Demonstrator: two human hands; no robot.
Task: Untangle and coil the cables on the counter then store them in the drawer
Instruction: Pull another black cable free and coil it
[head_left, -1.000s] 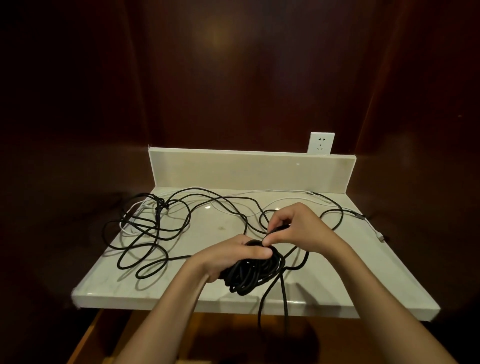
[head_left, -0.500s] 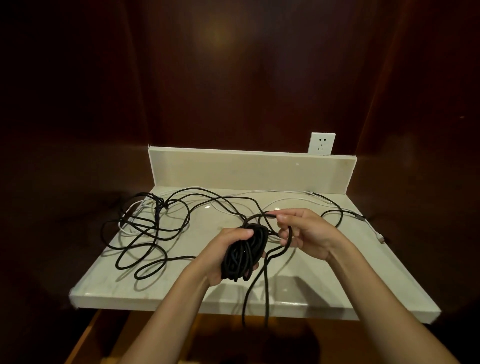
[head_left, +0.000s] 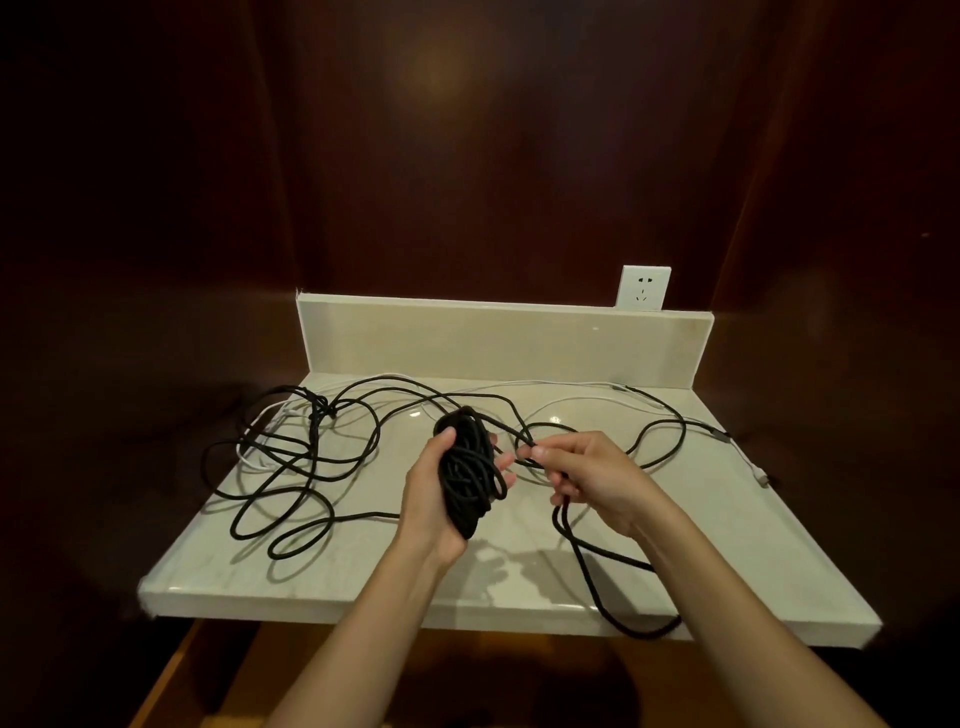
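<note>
At the front edge: your forearms come in from below; under the counter it's too dark to tell a drawer.
Left hand: closed around the coiled black bundle, held upright above the counter; your palm hides its near side.
Right hand: just right of the bundle, thumb and forefinger pinched on a black strand; the other fingers curl over more cable.
Slack: a black loop drops from your right hand, dips over the front edge.
Left side: loose black tangle, knotted near the back, crossed with a white cable.
Far right: connector ends, too small to identify.
Back: backsplash, wall outlet above it.
</note>
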